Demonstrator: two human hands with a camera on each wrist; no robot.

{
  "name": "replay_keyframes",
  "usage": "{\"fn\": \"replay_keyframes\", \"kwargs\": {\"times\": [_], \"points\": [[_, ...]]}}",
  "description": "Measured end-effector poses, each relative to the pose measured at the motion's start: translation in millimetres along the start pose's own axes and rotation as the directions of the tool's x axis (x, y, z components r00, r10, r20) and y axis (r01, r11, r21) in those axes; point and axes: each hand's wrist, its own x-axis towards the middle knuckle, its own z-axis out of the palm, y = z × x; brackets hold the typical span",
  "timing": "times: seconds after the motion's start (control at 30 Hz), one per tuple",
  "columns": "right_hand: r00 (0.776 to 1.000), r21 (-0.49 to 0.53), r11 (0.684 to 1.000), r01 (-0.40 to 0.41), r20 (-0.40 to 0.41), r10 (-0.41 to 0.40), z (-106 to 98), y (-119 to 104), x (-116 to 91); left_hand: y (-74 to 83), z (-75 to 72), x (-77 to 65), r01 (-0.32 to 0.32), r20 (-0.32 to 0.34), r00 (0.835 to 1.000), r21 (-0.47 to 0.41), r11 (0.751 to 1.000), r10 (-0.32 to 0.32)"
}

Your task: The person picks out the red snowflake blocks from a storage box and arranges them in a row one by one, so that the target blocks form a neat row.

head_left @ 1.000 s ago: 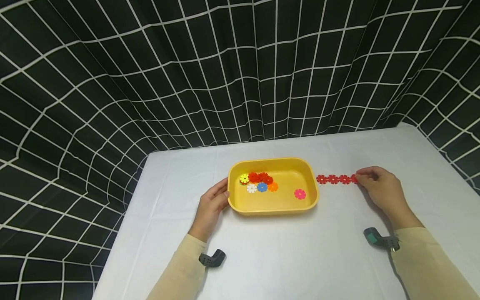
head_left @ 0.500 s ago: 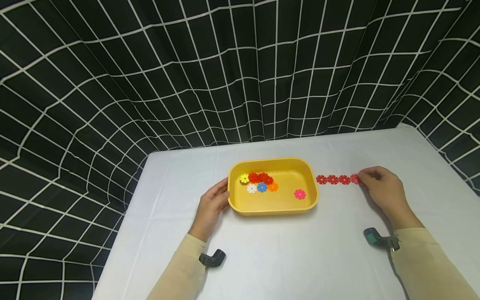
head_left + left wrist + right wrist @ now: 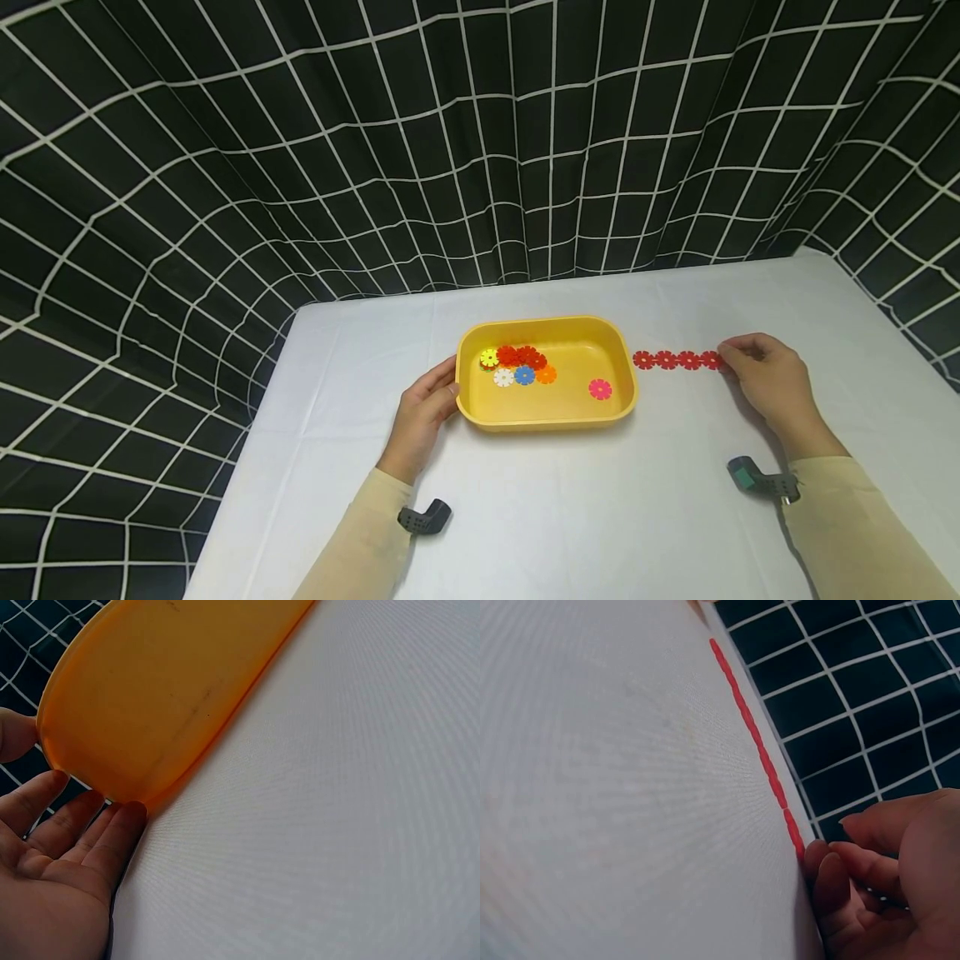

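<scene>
A straight row of red notched building discs (image 3: 666, 360) lies on the white tablecloth, right of a yellow plastic tray (image 3: 555, 407). My right hand (image 3: 771, 379) pinches the outer edge of the row's rightmost disc (image 3: 710, 359) with thumb and forefinger. In the right wrist view, the row (image 3: 750, 724) appears edge-on as a thin red line, its near end right at my fingertips (image 3: 816, 853). At the tray's left end, my left hand (image 3: 422, 408) rests its fingers and thumb against the outside wall. The left wrist view shows those fingers (image 3: 79, 825) nearly straight along the wall.
Inside the tray are a red cluster (image 3: 527, 357), a yellow disc (image 3: 489, 357), a white disc (image 3: 503, 377), a blue disc (image 3: 524, 375), an orange disc (image 3: 547, 373) and a pink disc (image 3: 600, 389). A black, white-gridded curtain (image 3: 487, 150) hangs behind the table.
My right fingertips have slid slightly rightward, so more of the end disc shows. The left hand and the tray have stayed in place.
</scene>
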Motion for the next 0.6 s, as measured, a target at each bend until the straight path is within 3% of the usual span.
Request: {"fn": "replay_keyframes", "kwargs": {"times": [0.3,0.6], "points": [[1.0,0.011,1.0,0.008,-0.002,-0.008,1.1,0.5,0.6,0.1,-0.4,-0.5,0.002,-0.004,1.0,0.001,1.0,-0.002],[1.0,0.092,0.995,0.024,-0.008,-0.024,-1.3,-4.0,-3.7,0.6,0.1,-0.5,0.006,-0.007,1.0,-0.008,1.0,-0.006]]}}
